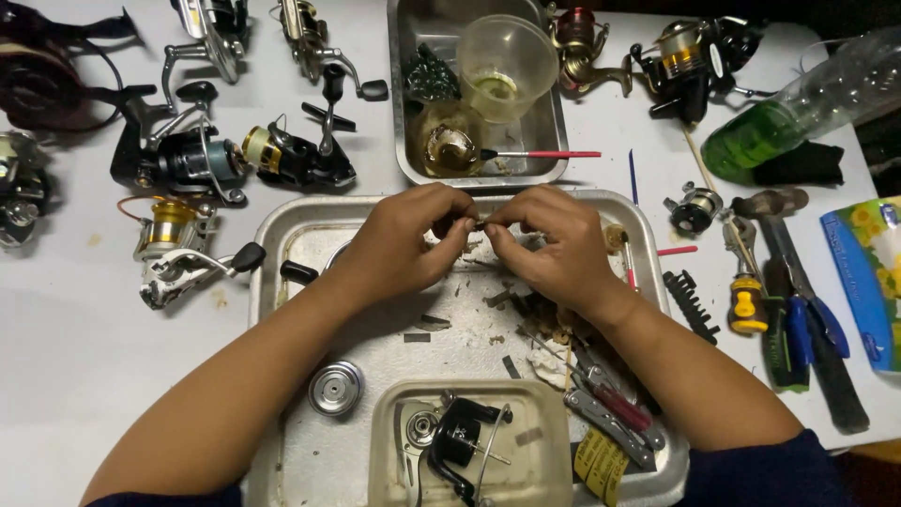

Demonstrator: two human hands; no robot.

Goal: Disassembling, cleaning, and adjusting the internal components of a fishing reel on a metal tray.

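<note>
Both hands met over the far half of the large metal tray (282,221) that stood on the white surface (75,329). The left hand (399,244) and the right hand (554,244) pinched one small dark part (479,224) between thumb and fingertips, each set of fingers clenched on an end of it. The part was held just above the tray, near its far rim; its exact shape was too small to tell.

Handling note, as a judgement: a part of this size is best kept low over the tray, so that anything dropped lands among the loose scraps there and not on the surface. A light, even pinch from both sides should keep it from twisting out.

Inside the tray, nearer the person, lay a round silver spool (335,387), a clear plastic tub (540,465) holding a black handle piece and metal parts, and a folding multi-tool (610,427). Beyond the tray stood a smaller metal tray (404,113) with a clear cup (507,61) and a red-handled brush (544,154). Several fishing reels (178,155) lay to the left. To the right lay a yellow-handled screwdriver (748,302), blue-handled pliers (817,324) and a green plastic bottle (779,127).
</note>
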